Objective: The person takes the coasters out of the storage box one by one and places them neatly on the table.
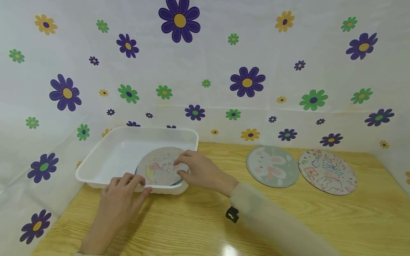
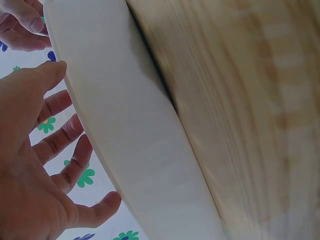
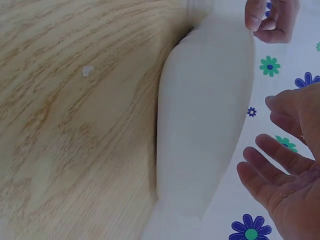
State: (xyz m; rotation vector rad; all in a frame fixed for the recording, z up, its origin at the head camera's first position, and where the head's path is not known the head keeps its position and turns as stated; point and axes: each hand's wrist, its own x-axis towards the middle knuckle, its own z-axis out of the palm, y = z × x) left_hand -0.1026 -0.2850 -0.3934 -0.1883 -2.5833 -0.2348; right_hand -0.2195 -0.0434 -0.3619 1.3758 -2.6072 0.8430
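A white plastic tray [image 1: 96, 156] stands at the left of the table, with a round mat [image 1: 157, 160] lying in its right part. The mat has a pale print with a yellow moon; a darker edge shows beneath it. My left hand [image 1: 120, 195] rests at the tray's near rim, its fingers spread and loosely bent in the left wrist view. Over the right side of the mat is my right hand [image 1: 200, 170], fingertips at its surface. In the right wrist view its fingers are apart and loosely bent, with nothing seen between them.
To the right lie a green round mat [image 1: 272, 166] with a rabbit print and a floral round mat [image 1: 327, 172], side by side on the wooden table [image 1: 192, 227]. A white curtain [image 1: 211, 53] with printed flowers hangs behind and along the sides.
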